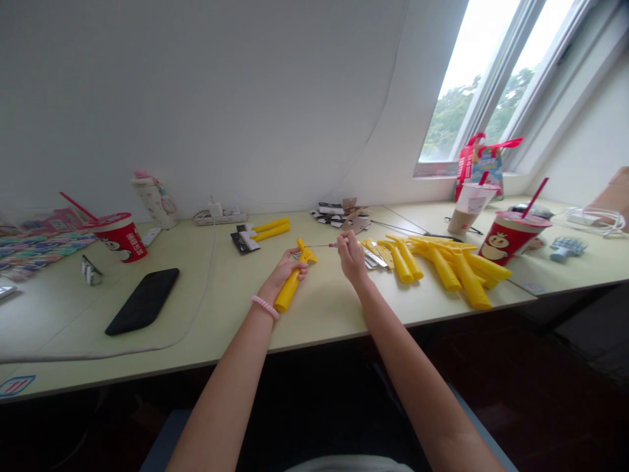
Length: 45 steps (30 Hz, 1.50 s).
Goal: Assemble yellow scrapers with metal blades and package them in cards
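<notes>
My left hand (284,274) is closed around a yellow plastic scraper handle (286,295), its thick grip pointing down toward me and its wider head tilted up. In my right hand (352,254) is a thin screwdriver (322,246), held level with its shaft pointing left. The tip reaches the handle's head; whether it sits in a screw is too small to tell. Just right of my right hand lie flat metal blades and yellow pieces (377,254). Beyond them is a pile of yellow scraper handles (469,278).
Two yellow-handled scrapers with black-and-white cards (246,241) lie at the back left, and loose cards (339,215) near the wall. A black phone (143,301), a cable (199,305) and a red cup (118,239) are left. Another red cup (511,239) stands right, behind the pile.
</notes>
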Available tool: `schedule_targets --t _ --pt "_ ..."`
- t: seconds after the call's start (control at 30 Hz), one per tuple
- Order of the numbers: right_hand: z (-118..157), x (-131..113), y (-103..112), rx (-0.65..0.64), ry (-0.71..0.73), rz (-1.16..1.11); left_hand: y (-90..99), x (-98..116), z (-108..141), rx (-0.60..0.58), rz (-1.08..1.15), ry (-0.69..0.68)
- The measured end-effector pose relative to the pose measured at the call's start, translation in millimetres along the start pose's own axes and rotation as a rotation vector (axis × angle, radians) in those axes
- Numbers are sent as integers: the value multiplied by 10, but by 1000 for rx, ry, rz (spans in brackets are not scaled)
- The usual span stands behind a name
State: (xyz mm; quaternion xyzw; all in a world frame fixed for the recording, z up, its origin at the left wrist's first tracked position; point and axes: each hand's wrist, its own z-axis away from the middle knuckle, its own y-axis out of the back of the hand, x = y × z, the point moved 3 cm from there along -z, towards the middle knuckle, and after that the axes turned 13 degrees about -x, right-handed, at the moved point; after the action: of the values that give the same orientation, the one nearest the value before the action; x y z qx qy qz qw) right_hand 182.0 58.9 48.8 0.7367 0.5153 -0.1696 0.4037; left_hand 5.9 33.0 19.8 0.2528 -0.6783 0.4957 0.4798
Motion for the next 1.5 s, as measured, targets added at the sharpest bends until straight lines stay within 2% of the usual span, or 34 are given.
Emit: schedule_targets --t 0.27,0.57,0.73,1.03,1.23,1.5 --pt "-4 -17 8 59 26 -5 33 -16 -12 -34 -21 -3" --pt "14 -6 -9 13 14 8 -14 4 0 -30 -27 11" --pt "11 -30 7 91 50 30 -42 24 12 -5 -47 34" --pt "18 8 -32 -3 15 13 -18 23 12 7 -62 32" --pt "11 -42 9 103 67 20 -35 18 14 -25 -62 43" --pt "24 -8 -19 65 7 30 -31 11 7 -30 -57 43"
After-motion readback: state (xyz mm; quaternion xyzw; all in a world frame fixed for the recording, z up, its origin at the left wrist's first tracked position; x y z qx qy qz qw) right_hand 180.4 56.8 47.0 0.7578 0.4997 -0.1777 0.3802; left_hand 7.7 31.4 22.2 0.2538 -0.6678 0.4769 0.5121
